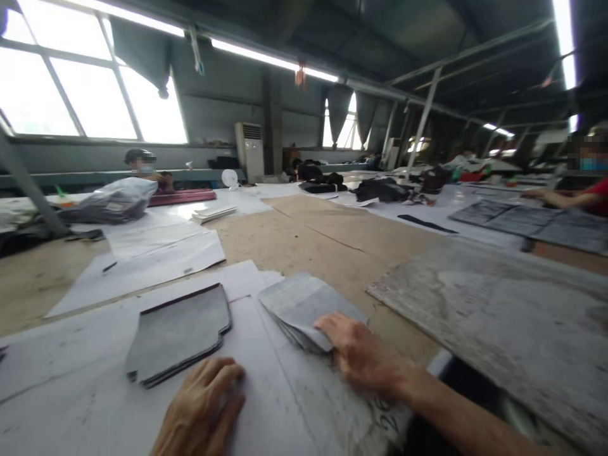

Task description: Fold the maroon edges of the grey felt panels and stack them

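My right hand is closed on the near right corner of a fanned stack of grey fabric pieces, and the top piece bends up under the fingers. Left of it lies a second, neater pile of grey cut pieces, dark along its edges and notched at the right. Just in front of that pile my left hand rests low over the white paper, its fingers curled towards the thumb. Whatever may be between them is hidden.
A rough grey board lies on the right. Brown paper covers the table's middle, with a stack of white sheets beyond. A plastic-wrapped bundle sits at the left. Co-workers are at the far left and right.
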Demonstrator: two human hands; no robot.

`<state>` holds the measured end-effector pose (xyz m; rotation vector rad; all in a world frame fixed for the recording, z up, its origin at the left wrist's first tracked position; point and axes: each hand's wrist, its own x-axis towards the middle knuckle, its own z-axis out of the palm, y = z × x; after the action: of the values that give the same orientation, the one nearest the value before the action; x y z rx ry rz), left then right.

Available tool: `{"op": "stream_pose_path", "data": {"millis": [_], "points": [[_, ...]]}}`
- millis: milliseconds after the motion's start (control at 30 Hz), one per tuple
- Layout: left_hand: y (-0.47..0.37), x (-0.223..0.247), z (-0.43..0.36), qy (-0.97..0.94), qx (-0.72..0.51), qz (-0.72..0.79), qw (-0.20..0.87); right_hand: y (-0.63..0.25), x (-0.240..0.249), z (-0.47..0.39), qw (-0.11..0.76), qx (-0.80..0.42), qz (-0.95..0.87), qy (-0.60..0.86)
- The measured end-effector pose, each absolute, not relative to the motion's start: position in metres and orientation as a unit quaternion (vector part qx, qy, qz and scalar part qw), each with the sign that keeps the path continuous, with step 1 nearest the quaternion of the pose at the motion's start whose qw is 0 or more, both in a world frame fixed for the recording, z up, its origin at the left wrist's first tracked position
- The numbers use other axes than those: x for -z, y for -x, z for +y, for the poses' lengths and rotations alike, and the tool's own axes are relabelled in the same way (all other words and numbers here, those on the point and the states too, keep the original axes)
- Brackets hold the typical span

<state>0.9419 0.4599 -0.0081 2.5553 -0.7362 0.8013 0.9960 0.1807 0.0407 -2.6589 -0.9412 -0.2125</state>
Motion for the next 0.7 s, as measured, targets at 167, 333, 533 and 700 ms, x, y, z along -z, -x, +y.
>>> {"op": "stream_pose_path", "data": {"millis": [167, 333, 533, 700], "points": [[-0.943, 0.0, 0.446, -0.902, -0.246, -0.269, 0.232, -1.006, -0.053, 0.161, 0.238, -0.016, -0.356, 0.904], [-0.957, -0.014, 0.407, -0.891, -0.186, -0.318, 0.265, -1.021, -0.058, 0.149, 0.298, -0.096, -0.386, 0.868], [-0.97, -0.013, 0.383, -0.873, -0.208, -0.372, 0.237, -1.012, -0.047, 0.157, 0.32, -0.012, -0.286, 0.903], [-1.004, 0.019, 0.395, -0.863, -0.353, -0.334, 0.14, -1.005, -0.036, 0.162, 0.272, 0.065, -0.172, 0.945]]}}
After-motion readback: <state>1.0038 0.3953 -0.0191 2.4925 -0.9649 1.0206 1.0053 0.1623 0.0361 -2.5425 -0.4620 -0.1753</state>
